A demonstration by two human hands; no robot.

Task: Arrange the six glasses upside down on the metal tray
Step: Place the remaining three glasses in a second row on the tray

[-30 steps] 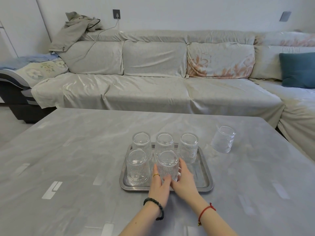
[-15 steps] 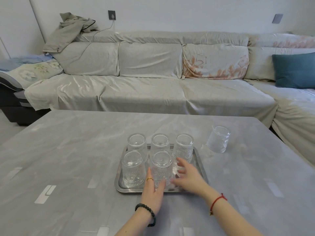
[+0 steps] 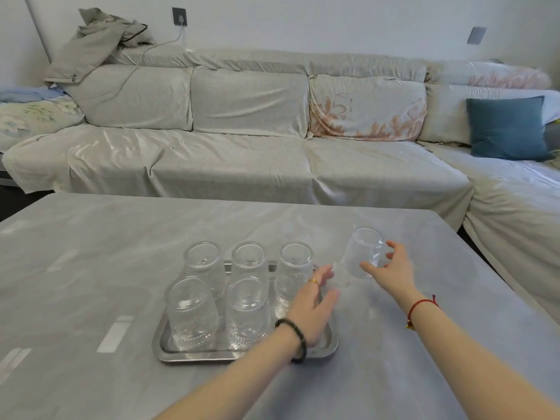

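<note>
Several ribbed clear glasses stand upside down on the metal tray point(image 3: 194, 356): three in the back row point(image 3: 249, 262) and two in front point(image 3: 191, 313). The tray's front right spot is covered by my left hand point(image 3: 315, 307), which hovers flat with fingers apart and holds nothing. One more glass point(image 3: 362, 251) stands mouth up on the table, to the right of the tray. My right hand point(image 3: 391, 268) is spread open right beside that glass, fingers curved around its near side, not closed on it.
The grey marbled table point(image 3: 91, 268) reaches well past the tray on all sides. A long covered sofa point(image 3: 242, 165) runs behind it, with a blue cushion point(image 3: 506, 128) at the right and a jacket point(image 3: 97, 40) on its back at the left.
Both hands have let go of the front middle glass. My right hand has travelled right and away to the lone glass. My left hand has shifted right over the tray's front right corner.
</note>
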